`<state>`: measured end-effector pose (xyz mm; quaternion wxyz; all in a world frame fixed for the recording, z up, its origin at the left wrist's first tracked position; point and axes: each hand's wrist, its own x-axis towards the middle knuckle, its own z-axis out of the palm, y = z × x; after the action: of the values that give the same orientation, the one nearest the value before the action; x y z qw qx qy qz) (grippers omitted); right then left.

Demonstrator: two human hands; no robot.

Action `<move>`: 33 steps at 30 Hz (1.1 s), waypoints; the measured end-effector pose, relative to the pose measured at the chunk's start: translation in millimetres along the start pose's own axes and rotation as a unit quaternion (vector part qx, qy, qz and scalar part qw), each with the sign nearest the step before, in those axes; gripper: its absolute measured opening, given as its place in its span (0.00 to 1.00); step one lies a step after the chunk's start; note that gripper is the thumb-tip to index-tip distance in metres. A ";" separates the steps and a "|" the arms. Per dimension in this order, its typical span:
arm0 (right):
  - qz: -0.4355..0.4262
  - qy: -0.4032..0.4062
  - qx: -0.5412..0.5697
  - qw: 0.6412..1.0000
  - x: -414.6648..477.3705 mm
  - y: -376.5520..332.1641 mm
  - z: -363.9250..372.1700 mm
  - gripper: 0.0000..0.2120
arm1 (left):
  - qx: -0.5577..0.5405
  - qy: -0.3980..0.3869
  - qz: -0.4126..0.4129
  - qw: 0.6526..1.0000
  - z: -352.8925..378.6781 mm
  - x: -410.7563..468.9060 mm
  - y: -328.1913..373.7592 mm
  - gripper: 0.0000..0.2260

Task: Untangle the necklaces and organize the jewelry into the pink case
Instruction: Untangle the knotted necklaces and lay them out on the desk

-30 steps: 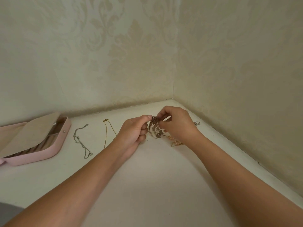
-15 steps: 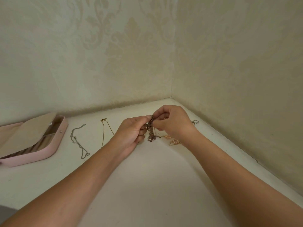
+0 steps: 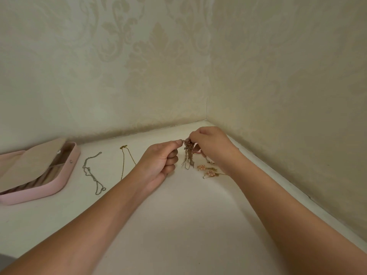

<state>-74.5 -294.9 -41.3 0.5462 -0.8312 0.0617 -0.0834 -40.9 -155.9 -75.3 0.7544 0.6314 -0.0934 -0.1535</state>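
A tangled clump of chains hangs between my two hands just above the white surface, its loose ends trailing down. My left hand pinches its top from the left with thumb and forefinger. My right hand grips it from the right. Two pink flower pieces lie on the surface below my right wrist. A silver chain and a thin gold necklace lie stretched out to the left. The pink case sits open at the far left, with a beige flap resting over its slots.
Patterned walls meet in a corner right behind my hands. The white surface spreads toward me between my forearms. Its right edge runs along the wall.
The clump has been lifted and pulled longer, so its strands now hang down. My right hand rose slightly and the pink flower pieces came into view under it.
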 end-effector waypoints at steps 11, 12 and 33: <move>-0.008 -0.099 0.088 0.991 -1.6 2.4 -8.8 0.09 | 0.055 -0.007 0.040 0.998 0.9 -7.0 4.6 0.16; -0.022 -0.083 0.075 0.993 -1.4 2.9 -9.5 0.09 | 0.049 -0.002 0.051 0.997 -0.1 -5.7 3.7 0.11; -0.060 -0.084 0.025 0.994 -3.7 2.6 -6.6 0.05 | 0.050 -0.001 0.096 0.994 -11.2 2.8 1.6 0.03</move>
<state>-79.5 -301.1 -41.4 0.5644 -0.8233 -0.0363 -0.0475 -34.3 -146.3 -76.0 0.7330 0.6563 -0.1615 -0.0764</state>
